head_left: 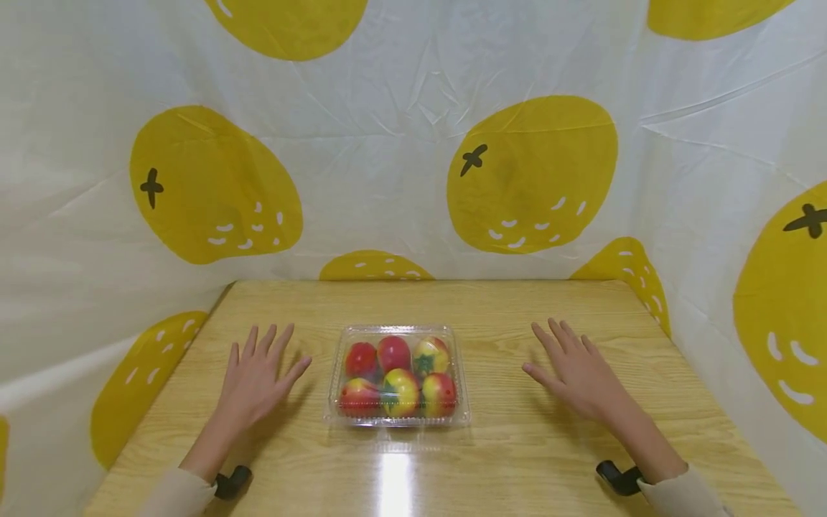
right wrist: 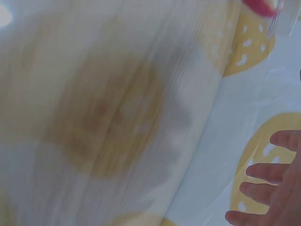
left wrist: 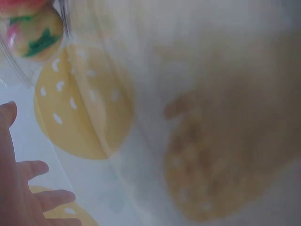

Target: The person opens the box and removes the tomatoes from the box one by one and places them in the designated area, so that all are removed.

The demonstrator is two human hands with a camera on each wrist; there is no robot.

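A clear plastic box [head_left: 398, 420] with several red and yellow round fruits [head_left: 400, 392] inside stands in the middle of the table. Left of it my left hand [head_left: 254, 380] is spread with straight fingers, apart from the box. My right hand [head_left: 577, 377], fingers also spread, is to the right, farther from the box. Neither hand holds anything. In the left wrist view, a corner of the box with a fruit [left wrist: 42, 35] shows above the left hand [left wrist: 21, 188]. In the right wrist view, the right hand [right wrist: 277, 183] is at the right edge.
The wooden table [head_left: 504, 459] reaches back to a white curtain [head_left: 375, 187] printed with large yellow fruits, which also hangs along both sides. A dark band [head_left: 232, 482] is at the left wrist and another [head_left: 618, 478] at the right wrist.
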